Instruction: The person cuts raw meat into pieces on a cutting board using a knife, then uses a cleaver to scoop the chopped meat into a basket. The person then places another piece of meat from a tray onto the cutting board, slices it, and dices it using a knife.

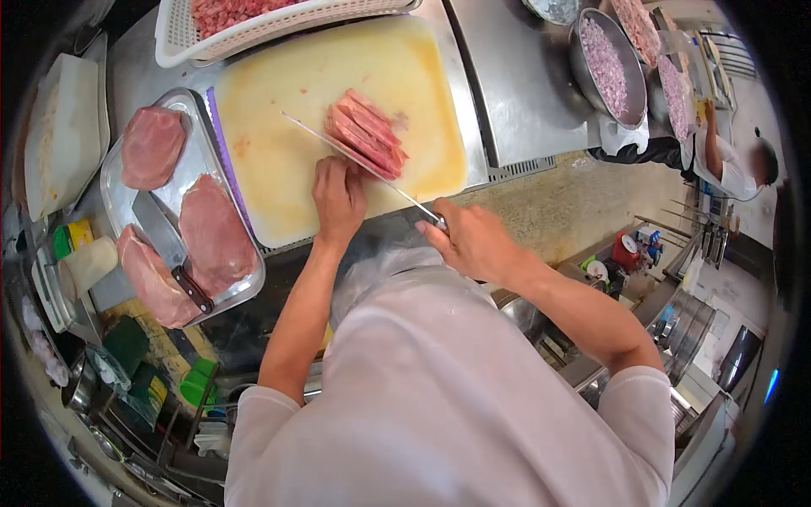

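On the yellowed cutting board (279, 84) lies a pile of raw meat strips (365, 127). My right hand (473, 241) is closed round the handle of a long knife (410, 198), whose blade runs up and to the left along the near side of the strips. My left hand (340, 198) rests at the board's near part, its fingers curled beside the blade and against the near edge of the meat; whether they grip any of it is hidden. Left of the board, a metal tray (112, 182) holds three meat slabs (215, 228) and a second knife (160, 228).
A white basket of diced meat (173, 38) stands beyond the board. Metal bowls of chopped onion (604, 72) sit at the upper right, near another person (726, 160). A white container (63, 135) is at the far left, and a bottle (89, 264) lies below it.
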Demonstrator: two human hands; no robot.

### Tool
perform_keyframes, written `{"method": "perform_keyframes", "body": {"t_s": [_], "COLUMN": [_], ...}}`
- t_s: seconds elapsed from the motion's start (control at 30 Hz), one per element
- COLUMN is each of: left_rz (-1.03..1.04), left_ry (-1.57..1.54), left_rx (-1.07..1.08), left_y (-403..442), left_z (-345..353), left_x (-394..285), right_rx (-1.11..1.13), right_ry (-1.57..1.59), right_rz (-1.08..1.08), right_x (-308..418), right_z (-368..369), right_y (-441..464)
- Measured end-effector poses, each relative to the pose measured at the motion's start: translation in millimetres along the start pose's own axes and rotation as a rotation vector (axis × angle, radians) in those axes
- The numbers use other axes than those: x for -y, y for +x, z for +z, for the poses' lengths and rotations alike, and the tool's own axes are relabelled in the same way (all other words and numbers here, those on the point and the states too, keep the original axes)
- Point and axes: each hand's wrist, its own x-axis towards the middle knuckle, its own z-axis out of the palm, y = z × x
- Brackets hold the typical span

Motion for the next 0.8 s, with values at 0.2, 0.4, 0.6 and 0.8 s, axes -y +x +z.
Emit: {"method": "perform_keyframes", "body": {"t_s": [0.2,0.4,0.6,0.8], "left_rz": [-0.009,-0.085,-0.057,0.008], "left_ry": [-0.007,-0.006,0.013,-0.021], "left_rx": [-0.001,-0.003,-0.002,-0.023], "left_y": [5,0,0,-6], "left_z": [-2,-2,-4,-5], "left_x": [-4,-5,-3,-2], "right_rx": [-0.046,-0.172,-0.009,-0.239], "right_ry": [-0.045,-0.044,-0.03,-0.026], "right_rz": [-0.108,-0.194,-0.066,-0.254], "right_x": [-2,0,-3,5], "right_z": [23,42,24,41], "right_y": [64,97,73,115]}}
